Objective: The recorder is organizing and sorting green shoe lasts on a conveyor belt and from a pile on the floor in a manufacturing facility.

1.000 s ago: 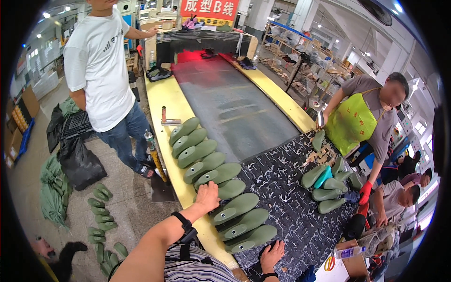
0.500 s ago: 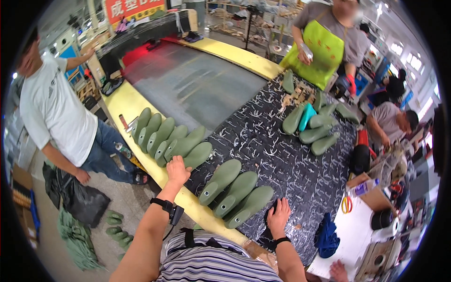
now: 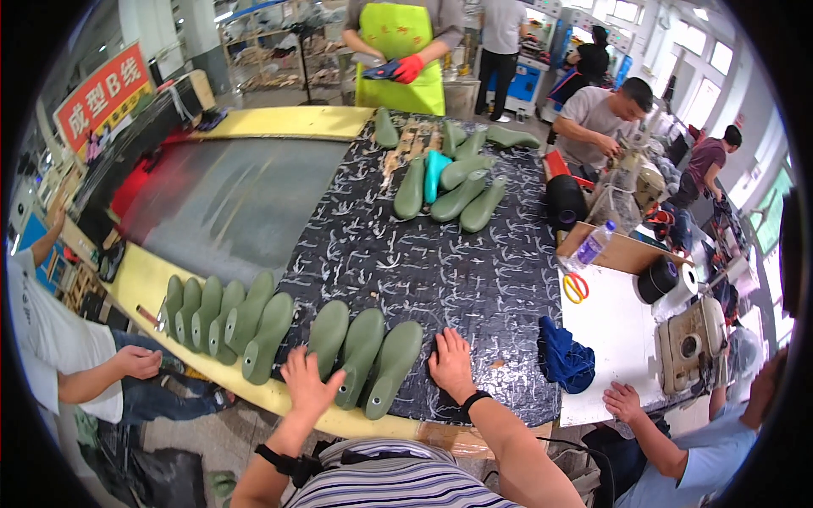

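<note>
My left hand (image 3: 308, 383), fingers spread, is at the leftmost of three green shoe lasts (image 3: 395, 364) and hides that one's lower end. These three lean side by side along the near table edge. Just left of them stands a row of several similar lasts (image 3: 273, 334), close to my left hand. My right hand (image 3: 451, 364) lies with fingers apart on the black sheet (image 3: 508, 305) with white marks, right of the three lasts. Neither hand grips anything that I can see. Farther off, more green lasts (image 3: 460, 199) lie around a turquoise one (image 3: 435, 173).
A grey conveyor belt (image 3: 246, 186) with yellow edges runs off to the left. On the right, a white table (image 3: 610, 330) carries scissors (image 3: 576, 288), a bottle (image 3: 593, 243) and a sewing machine (image 3: 690, 347). Blue cloth (image 3: 566, 356) lies beside it. Co-workers stand or sit left, right and beyond.
The view has swung right. My left hand has moved from the left row of lasts to the group of three. My right hand now rests nearer those three.
</note>
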Demonstrator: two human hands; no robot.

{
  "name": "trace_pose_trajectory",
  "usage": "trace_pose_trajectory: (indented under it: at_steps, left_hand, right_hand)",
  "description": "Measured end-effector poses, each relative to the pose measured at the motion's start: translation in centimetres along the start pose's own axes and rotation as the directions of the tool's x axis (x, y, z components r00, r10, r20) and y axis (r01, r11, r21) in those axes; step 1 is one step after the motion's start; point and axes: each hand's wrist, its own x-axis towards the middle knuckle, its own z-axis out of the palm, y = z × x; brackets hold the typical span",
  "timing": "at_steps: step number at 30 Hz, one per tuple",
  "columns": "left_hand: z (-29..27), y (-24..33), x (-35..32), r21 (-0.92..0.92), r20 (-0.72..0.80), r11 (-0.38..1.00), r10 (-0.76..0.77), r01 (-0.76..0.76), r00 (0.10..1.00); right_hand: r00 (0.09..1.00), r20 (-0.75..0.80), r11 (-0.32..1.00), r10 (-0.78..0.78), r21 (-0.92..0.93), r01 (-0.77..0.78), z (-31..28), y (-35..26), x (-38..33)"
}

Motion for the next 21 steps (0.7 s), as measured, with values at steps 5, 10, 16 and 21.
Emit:
trace_pose_trajectory:
  at_steps: [5,10,16,21]
  left_hand:
    - [1.1,3.2,-0.1,-0.086,0.080,0.988,-0.123,0.129,0.989]
    - [2.0,4.8,-0.5,0.025,0.153,1.000,-0.017,0.013,0.988]
    - [4.8,-2.5,-2.1,0.005,0.013,0.997,-0.071,0.071,0.997]
    - [-1.8,2.3,1.2,0.295,0.238,0.927,-0.305,0.230,0.922]
  right_hand:
    - [1.000,0.001,0.999,-0.010,-0.041,0.010,-1.0,0.0,-0.2]
    - [0.999,0.011,0.999,0.034,0.010,-0.034,-2.3,1.2,-0.7]
    - [0.994,-0.106,0.997,-0.013,0.076,0.021,-1.1,0.0,-0.2]
    - [0.996,-0.087,0.996,0.034,0.082,-0.026,-1.9,1.3,-1.6]
